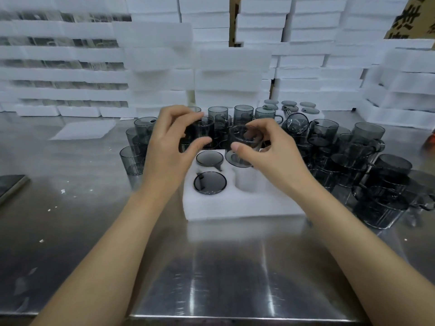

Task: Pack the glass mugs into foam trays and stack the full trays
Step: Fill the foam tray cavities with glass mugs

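Steel table (235, 267), foam tray (235, 208) seating two mugs (210, 182), left grip (169, 147) round upright mug (206, 131), right grip (275, 158) round tilted mug (244, 143)

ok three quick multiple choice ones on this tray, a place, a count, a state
1. The visible empty pocket lies: A right of the near seated mug; B left of it; C behind it.
2. Mugs fully seated in the tray: A none; B two; C four.
3. The right hand: A lies flat; B holds foam; C grips a mug.
A, it sits right of that mug; B, that one and a far seated mug fill the left column; C, its fingers curl round the glass.
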Tool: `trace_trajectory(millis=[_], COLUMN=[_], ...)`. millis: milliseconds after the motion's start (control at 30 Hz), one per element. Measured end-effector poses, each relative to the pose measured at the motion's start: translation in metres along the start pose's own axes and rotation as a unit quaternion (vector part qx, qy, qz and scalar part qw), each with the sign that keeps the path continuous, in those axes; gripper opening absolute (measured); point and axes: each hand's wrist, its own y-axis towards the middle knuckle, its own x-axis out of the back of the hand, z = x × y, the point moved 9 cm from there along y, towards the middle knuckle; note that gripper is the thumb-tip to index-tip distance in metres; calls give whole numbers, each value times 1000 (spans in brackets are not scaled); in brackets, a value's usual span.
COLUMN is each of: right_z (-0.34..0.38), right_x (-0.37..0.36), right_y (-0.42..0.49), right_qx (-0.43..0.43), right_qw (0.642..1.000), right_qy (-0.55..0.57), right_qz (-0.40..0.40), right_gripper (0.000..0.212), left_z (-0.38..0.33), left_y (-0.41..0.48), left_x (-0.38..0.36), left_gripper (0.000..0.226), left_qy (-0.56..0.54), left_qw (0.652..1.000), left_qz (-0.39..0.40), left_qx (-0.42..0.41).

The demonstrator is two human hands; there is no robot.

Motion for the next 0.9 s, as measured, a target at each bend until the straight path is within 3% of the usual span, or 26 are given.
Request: trace_trajectory(millis=[100,233,533,700,900], right_z=[1,-4,-12,-6,-11], right_x=[-2,-14,-11,-15,-31], right_y=[3,-1,-11,-14,-26], right_qx=[1,-3,-37,-7,5], right_qw=[997,978,952,951,901], right_qy=[-7,-99,-133,-151,-283], right_qz=[82,183,272,270,329], right_gripper=[47,39,47,55,64], left_z=[14,38,82,99,112], left_y=[-2,-7,-20,-29,-27], left_x=[0,-3,19,21,4], left_gripper=[33,31,46,54,48], left_qy=[42,84,124,194,287], left_qw=[998,986,946,930,925], left_qz=[7,33,-15,-10,73], left_qx=[46,140,298,311,239])
